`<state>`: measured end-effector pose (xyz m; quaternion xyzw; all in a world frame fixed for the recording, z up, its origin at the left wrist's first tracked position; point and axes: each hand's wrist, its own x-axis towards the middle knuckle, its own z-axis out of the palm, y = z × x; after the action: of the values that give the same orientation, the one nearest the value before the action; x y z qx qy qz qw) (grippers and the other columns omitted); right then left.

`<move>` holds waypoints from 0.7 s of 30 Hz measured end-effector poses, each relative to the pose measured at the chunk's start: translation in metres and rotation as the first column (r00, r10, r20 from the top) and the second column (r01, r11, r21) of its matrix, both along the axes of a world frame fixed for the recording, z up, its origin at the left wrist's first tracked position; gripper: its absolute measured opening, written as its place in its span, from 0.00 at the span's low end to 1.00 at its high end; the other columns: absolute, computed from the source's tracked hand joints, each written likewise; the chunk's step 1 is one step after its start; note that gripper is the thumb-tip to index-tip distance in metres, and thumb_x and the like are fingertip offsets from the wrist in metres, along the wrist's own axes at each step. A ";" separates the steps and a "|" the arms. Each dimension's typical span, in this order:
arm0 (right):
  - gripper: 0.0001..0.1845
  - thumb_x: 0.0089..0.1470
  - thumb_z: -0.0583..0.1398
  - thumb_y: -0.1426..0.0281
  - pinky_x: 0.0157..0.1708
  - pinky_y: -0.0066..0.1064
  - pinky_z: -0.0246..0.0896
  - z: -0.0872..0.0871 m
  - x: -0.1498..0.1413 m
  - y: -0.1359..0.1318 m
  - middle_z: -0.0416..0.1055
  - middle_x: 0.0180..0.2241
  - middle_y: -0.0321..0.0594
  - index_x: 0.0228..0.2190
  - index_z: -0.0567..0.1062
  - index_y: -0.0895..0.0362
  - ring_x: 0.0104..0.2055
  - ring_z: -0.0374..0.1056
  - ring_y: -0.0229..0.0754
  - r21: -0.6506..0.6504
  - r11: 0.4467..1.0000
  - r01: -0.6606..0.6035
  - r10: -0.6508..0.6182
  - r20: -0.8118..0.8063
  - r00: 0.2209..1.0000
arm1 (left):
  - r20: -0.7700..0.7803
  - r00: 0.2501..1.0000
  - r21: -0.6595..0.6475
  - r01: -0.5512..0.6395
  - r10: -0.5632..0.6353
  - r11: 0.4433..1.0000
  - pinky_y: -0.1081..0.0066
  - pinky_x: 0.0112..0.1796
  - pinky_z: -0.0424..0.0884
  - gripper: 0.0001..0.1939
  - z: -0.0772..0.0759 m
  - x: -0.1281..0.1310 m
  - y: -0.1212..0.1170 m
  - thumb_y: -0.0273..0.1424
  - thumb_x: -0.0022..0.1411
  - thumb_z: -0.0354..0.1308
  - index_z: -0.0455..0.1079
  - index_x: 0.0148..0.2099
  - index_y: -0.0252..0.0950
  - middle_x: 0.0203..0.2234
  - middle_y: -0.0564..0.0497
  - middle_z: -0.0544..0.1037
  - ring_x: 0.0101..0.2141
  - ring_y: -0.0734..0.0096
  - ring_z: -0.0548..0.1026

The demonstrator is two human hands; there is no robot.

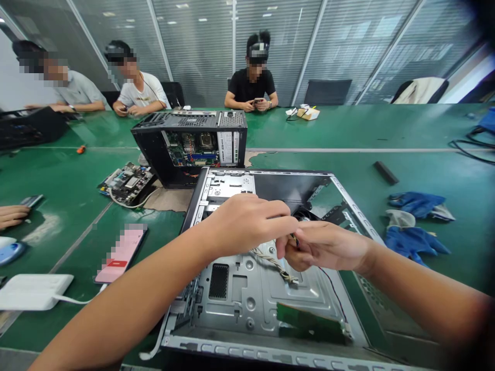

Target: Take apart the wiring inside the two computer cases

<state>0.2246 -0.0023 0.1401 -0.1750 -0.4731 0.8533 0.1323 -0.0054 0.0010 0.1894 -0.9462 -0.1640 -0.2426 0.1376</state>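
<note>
An open metal computer case (266,288) lies on its side in front of me. Above its middle, my left hand (247,224) and my right hand (325,245) meet at the fingertips, both closed. Between them shows a short bit of thin dark-and-yellow cable (295,240), pinched in the fingers; its ends are hidden. Just behind the hands sits a round black part (303,212), mostly covered. A twisted bundle of pale wires (276,264) with a white plug runs below the hands. One thin dark wire (335,291) drops from the right hand's side towards the case's near right corner.
Another computer case (189,121) stands upright behind, with a circuit board assembly (129,184) to its left. A phone (122,252) and a white power bank (36,292) lie left. Blue gloves (415,242) and a dark bar (385,172) lie right. Several people sit around the table.
</note>
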 end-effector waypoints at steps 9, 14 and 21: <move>0.20 0.63 0.58 0.59 0.26 0.30 0.43 -0.006 0.000 0.001 0.52 0.18 0.29 0.25 0.75 0.60 0.23 0.48 0.33 0.153 0.984 0.089 -0.091 0.001 0.996 | -0.013 1.000 0.031 0.001 -0.001 1.000 0.73 0.29 0.67 0.08 -0.001 0.000 0.001 0.25 0.70 0.50 0.71 0.41 0.38 0.33 0.53 0.79 0.28 0.77 0.74; 0.23 0.63 0.59 0.57 0.24 0.30 0.39 -0.003 -0.001 0.002 0.54 0.19 0.29 0.22 0.69 0.59 0.23 0.45 0.32 0.258 0.945 0.202 -0.221 0.046 0.974 | -0.094 0.993 0.111 -0.054 0.065 0.992 0.71 0.27 0.65 0.08 -0.002 0.000 0.000 0.24 0.69 0.51 0.71 0.39 0.36 0.27 0.54 0.77 0.24 0.76 0.71; 0.23 0.62 0.60 0.56 0.23 0.30 0.37 0.000 -0.004 0.003 0.51 0.19 0.29 0.21 0.67 0.58 0.22 0.42 0.32 0.326 0.914 0.240 -0.289 0.113 0.951 | -0.179 0.975 0.136 -0.107 0.130 0.985 0.70 0.26 0.65 0.06 0.000 0.003 -0.002 0.23 0.67 0.52 0.68 0.37 0.36 0.27 0.53 0.74 0.24 0.74 0.70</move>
<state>0.2204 0.0004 0.1404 -0.2822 -0.5814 0.7262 0.2343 -0.0028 -0.0015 0.1891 -0.9428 -0.1911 -0.1537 0.2258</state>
